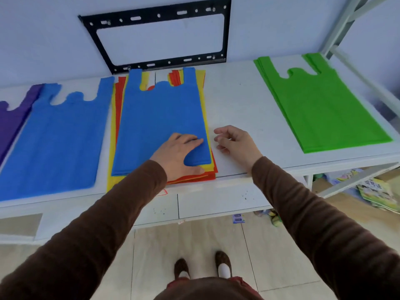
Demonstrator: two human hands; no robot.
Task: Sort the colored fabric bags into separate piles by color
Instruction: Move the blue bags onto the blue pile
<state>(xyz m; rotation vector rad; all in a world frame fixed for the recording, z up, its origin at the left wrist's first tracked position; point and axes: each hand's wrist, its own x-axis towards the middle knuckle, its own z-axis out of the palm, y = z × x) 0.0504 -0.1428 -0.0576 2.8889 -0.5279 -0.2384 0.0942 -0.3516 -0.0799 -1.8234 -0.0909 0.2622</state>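
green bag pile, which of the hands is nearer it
Right. The right hand is left of the green bag pile; the left hand is farther left, on the blue bag.

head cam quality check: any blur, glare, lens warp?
Head view: wide-angle warp tilts the black wall bracket and bows the white table edge. Head view: green bags at right are smeared, edges soft; left hand, right hand and top blue bag look fairly crisp. Head view: flat soft light, faint shadows, no glare.

Left hand [179, 153] on blue bag [160, 118], right hand [237, 145] alongside
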